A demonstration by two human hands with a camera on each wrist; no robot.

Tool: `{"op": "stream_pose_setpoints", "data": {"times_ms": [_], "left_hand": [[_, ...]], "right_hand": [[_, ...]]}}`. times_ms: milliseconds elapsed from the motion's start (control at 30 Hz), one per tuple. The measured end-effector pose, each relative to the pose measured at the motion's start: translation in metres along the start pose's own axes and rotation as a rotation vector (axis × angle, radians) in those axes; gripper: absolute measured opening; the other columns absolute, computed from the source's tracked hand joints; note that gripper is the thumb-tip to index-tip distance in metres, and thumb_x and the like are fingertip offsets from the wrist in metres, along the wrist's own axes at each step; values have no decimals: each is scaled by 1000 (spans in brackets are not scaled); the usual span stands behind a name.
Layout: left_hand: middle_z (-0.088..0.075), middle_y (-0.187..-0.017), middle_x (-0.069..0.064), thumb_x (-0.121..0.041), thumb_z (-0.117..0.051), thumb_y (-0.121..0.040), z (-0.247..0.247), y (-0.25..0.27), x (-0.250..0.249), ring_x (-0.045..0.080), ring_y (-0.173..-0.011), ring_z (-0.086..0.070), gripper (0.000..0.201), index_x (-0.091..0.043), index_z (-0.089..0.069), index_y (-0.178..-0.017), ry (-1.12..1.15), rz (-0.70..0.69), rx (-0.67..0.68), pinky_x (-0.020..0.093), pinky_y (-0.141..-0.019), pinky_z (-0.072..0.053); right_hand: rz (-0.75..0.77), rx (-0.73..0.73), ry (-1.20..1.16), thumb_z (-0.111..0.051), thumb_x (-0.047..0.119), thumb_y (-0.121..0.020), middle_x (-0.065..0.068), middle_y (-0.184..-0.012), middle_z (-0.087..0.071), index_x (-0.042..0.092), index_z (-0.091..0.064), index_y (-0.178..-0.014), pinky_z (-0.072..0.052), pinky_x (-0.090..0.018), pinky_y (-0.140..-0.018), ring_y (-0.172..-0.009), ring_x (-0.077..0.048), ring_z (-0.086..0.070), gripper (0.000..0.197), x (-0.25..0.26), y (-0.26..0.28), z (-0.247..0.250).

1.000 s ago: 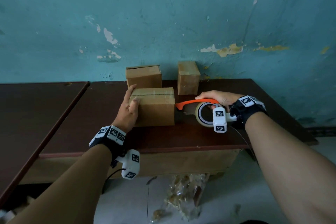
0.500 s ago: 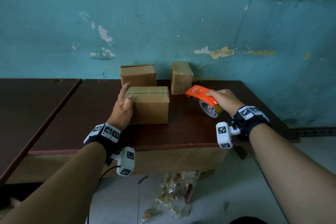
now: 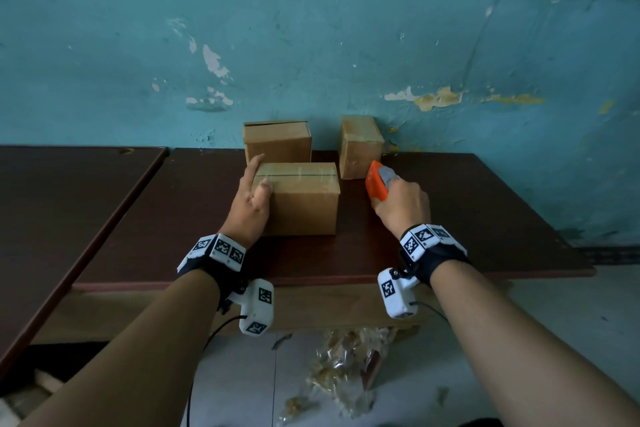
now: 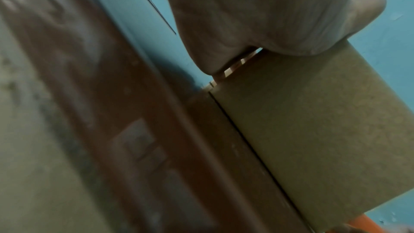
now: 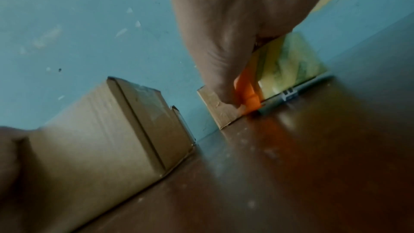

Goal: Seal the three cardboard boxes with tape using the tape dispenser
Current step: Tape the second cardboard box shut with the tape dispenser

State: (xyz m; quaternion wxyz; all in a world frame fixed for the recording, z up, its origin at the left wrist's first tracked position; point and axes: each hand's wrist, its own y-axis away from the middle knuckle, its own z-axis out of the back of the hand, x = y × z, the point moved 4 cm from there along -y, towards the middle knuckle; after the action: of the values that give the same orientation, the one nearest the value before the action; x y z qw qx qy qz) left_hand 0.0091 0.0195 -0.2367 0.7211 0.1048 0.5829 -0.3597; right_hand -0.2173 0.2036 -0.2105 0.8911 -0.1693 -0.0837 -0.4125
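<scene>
Three cardboard boxes stand on the dark brown table (image 3: 450, 218). The nearest box (image 3: 301, 198) (image 4: 325, 121) (image 5: 100, 139) has a tape strip along its top seam. My left hand (image 3: 254, 194) (image 4: 268, 15) rests against its left end, fingers straight, thumb on the top corner. Behind it stands a second box (image 3: 277, 142) with its lid slightly raised, and a third box (image 3: 360, 146) (image 5: 221, 112) sits to the right near the wall. My right hand (image 3: 398, 201) (image 5: 235, 42) grips the orange tape dispenser (image 3: 377, 180) (image 5: 247, 91), its front end touching the table beside the third box. The tape roll (image 5: 289, 65) shows under my palm.
A second dark table (image 3: 69, 201) adjoins on the left. The peeling teal wall (image 3: 311, 45) runs right behind the boxes. Crumpled plastic wrap (image 3: 346, 364) lies on the floor under the table's front edge.
My right hand has swung the dispenser away from the near box's right end, turned it upright and set it down to the right. The left hand stays on the box.
</scene>
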Motion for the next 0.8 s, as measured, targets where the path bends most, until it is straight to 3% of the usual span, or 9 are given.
{"op": "stream_pose_setpoints", "data": {"times_ms": [67,133,267,333,400,467,533,667,800], "left_hand": [[-29,-169,13,-52,-32,-96,-1,1,-1,31,-153,-32,71,-35,-27,-164,-2,1,-4,43,-122,-29],[-28,-169,12,-51,-31,-97,-1,1,-1,29,-153,-31,69,-35,-27,-164,-16,-3,-3,37,-118,-27],[-28,-170,10,-52,-32,-98,-2,1,1,27,-153,-31,69,-35,-26,-165,0,-3,-3,36,-119,-27],[-29,-169,10,-52,-33,-99,-1,0,3,27,-153,-31,68,-37,-26,-165,5,-8,-6,40,-123,-27],[-29,-169,9,-52,-34,-99,-1,1,3,26,-154,-31,67,-38,-26,-165,17,-17,-6,41,-124,-27],[-27,-171,9,-52,-33,-99,-2,1,2,24,-154,-29,69,-37,-24,-166,17,-12,-11,36,-122,-25],[-24,-172,8,-52,-33,-99,-2,3,1,19,-154,-26,71,-36,-22,-167,17,-9,-19,30,-120,-21],[-18,-176,2,-53,-35,-108,-1,5,3,13,-158,-19,69,-32,-13,-170,12,-18,-16,26,-122,-17],[-32,-171,0,-70,-38,-99,-2,5,7,15,-156,-30,84,-31,-17,-170,84,55,20,39,-130,-23]], "right_hand": [[-85,-56,-8,-83,36,-88,-19,-135,-56,5,-48,-139,-51,-48,-98,-122,-38,-58,70,3,1,0],[-118,-150,-66,-87,40,-81,-18,-134,-48,4,-48,-133,-50,-51,-99,-124,-39,-52,75,11,4,6],[-67,-265,-204,-77,38,-86,-15,-130,-50,9,-55,-120,-47,-51,-98,-123,-35,-49,49,28,5,17],[-20,-188,-433,-66,29,-96,-13,-128,-53,9,-56,-119,-42,-39,-94,-121,-32,-51,32,38,6,18],[-44,-75,-695,-51,26,-105,-16,-119,-58,5,-56,-118,-40,-33,-79,-108,-31,-57,25,48,12,19],[-84,27,-861,-43,33,-110,-19,-104,-61,0,-58,-115,-39,-31,-67,-97,-31,-60,37,60,18,15],[-98,134,-917,-38,55,-109,-5,-97,-62,8,-58,-111,-41,-32,-73,-92,-21,-61,51,71,25,7],[-147,292,-938,-34,77,-101,-2,-149,-53,12,-39,-157,-38,-43,-112,-135,-22,-51,86,89,41,-10],[-172,225,-956,-39,78,-99,-8,-158,-48,14,-39,-160,-38,-42,-109,-143,-27,-47,89,92,47,-13]]}}
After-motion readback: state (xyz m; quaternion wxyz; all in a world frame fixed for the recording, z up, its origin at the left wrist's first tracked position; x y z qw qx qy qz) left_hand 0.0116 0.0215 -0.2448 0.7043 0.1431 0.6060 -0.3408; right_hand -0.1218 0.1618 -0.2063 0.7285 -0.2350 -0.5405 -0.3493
